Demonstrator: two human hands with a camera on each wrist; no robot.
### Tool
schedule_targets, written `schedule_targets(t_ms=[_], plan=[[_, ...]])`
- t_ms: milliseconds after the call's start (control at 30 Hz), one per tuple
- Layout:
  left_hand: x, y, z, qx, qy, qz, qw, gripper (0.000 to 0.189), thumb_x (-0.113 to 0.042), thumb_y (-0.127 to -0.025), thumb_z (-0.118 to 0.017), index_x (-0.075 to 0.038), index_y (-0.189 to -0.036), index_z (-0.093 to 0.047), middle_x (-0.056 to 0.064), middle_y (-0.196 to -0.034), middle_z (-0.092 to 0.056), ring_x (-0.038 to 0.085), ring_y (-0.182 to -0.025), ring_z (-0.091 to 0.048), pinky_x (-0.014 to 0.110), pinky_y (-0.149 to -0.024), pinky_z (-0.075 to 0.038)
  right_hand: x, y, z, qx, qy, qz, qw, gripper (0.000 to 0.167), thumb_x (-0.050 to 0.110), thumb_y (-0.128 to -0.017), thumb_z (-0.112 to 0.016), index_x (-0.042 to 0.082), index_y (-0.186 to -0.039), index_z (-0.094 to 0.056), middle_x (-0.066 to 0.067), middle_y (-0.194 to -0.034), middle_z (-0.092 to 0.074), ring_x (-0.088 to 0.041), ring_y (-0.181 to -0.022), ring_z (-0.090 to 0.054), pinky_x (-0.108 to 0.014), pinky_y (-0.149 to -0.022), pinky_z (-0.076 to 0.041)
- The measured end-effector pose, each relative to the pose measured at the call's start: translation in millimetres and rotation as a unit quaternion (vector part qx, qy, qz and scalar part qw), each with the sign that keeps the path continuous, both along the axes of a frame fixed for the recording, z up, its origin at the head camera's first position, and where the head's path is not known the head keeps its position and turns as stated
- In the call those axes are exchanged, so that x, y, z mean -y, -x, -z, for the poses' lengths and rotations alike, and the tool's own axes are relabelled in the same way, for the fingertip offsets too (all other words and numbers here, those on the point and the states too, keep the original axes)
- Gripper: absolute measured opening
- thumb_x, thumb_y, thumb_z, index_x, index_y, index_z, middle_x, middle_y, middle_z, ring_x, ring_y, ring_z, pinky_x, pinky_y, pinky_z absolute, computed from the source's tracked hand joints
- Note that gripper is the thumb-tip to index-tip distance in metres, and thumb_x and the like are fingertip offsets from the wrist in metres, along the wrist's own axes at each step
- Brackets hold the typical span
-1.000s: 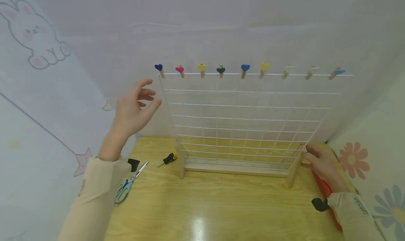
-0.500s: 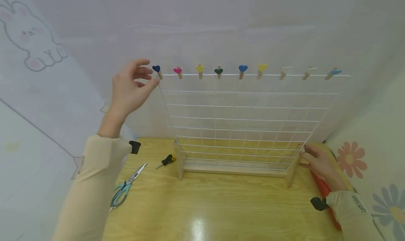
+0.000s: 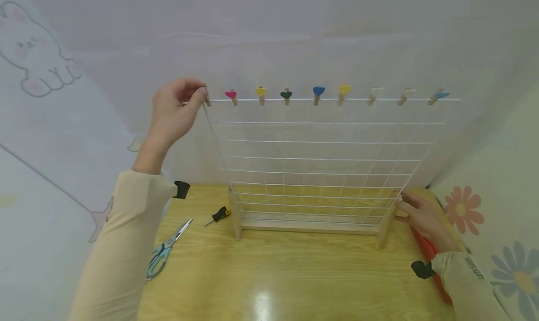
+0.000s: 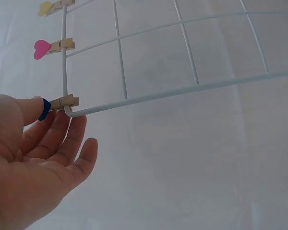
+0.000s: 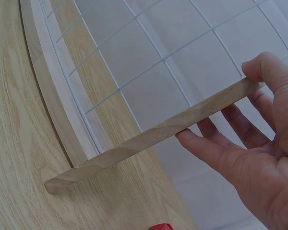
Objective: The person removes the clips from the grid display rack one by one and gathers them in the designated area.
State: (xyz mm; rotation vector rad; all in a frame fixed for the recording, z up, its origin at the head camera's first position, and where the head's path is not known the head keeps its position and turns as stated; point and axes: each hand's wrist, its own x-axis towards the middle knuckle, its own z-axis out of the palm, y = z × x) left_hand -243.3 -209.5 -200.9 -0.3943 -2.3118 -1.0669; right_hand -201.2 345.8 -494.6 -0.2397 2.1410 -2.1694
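A white wire grid panel [image 3: 325,142] stands upright in a wooden base [image 3: 309,229]. Small wooden clothespins with coloured hearts, such as a pink one [image 3: 230,95] and a green one [image 3: 286,95], line its top wire. My left hand [image 3: 174,108] pinches the leftmost clothespin [image 4: 65,102], thumb on its dark blue heart, at the grid's upper corner; in the head view the fingers cover that heart. At the other side, my right hand [image 3: 425,218] holds the upper end of the base's wooden side piece [image 5: 149,136], thumb on its top end and fingers along its outer face.
On the wooden table [image 3: 273,274], scissors [image 3: 166,251] with light blue handles and a black-and-yellow screwdriver [image 3: 219,215] lie left of the base. A red object [image 3: 429,260] lies partly beneath the right forearm. A pale printed wall covering [image 3: 269,35] rises behind.
My left hand has risen to the grid's upper left corner and closed its thumb and fingers on the dark blue heart clothespin. My right hand stays on the wooden side piece.
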Motion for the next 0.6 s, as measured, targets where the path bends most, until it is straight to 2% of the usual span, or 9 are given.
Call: schedule_targets(t_ms=[67,133,267,367,600], plan=[[-0.7,1.4,0.6,0.002,-0.015,0.006,0.9999,0.026,-0.021,-0.096,-0.059,0.001,-0.108,-0.067,-0.002,-0.088,-0.067,0.002,-0.079,-0.059,0.015,-0.072,-0.045,0.0,-0.2,0.0,-0.002,0.013,-0.005,0.9999,0.037,0.006,-0.099,-0.052,0.016,-0.134,-0.051,0.011,-0.118,-0.056,-0.001,-0.1,-0.06,-0.03,-0.078,-0.056],[-1.6,2.3,1.1,0.008,-0.034,0.016,0.9993,0.025,-0.019,-0.096,-0.06,0.002,-0.107,-0.066,-0.002,-0.089,-0.067,0.004,-0.08,-0.06,0.015,-0.073,-0.046,0.1,-0.2,-0.2,-0.002,0.02,-0.005,0.9998,0.036,0.005,-0.099,-0.052,0.018,-0.132,-0.052,0.011,-0.117,-0.056,-0.002,-0.1,-0.061,-0.03,-0.078,-0.056],[-4.1,4.9,2.1,0.013,-0.07,0.034,0.9969,0.021,-0.014,-0.095,-0.061,0.003,-0.105,-0.065,-0.003,-0.09,-0.067,0.006,-0.081,-0.062,0.016,-0.075,-0.048,-0.7,0.2,-1.1,0.003,0.021,-0.001,0.9998,0.047,0.004,-0.098,-0.052,0.002,-0.144,-0.038,0.012,-0.116,-0.057,-0.002,-0.099,-0.061,-0.029,-0.077,-0.056],[-5.2,6.8,3.2,0.005,-0.08,0.041,0.996,0.017,-0.012,-0.095,-0.06,0.002,-0.101,-0.066,-0.004,-0.088,-0.066,0.007,-0.08,-0.061,0.017,-0.076,-0.048,-1.3,0.3,-1.8,0.006,0.017,-0.003,0.9998,0.056,0.004,-0.098,-0.051,-0.009,-0.146,-0.025,0.012,-0.116,-0.056,-0.002,-0.099,-0.061,-0.028,-0.077,-0.056],[-6.8,8.6,5.3,0.0,-0.108,0.038,0.9934,0.012,-0.012,-0.095,-0.06,-0.002,-0.095,-0.067,-0.005,-0.084,-0.066,0.011,-0.077,-0.059,0.019,-0.072,-0.045,-1.2,1.5,-2.6,0.024,-0.034,0.01,0.9991,0.067,0.013,-0.099,-0.054,-0.013,-0.146,-0.015,0.006,-0.123,-0.048,0.001,-0.101,-0.059,-0.028,-0.079,-0.056]])
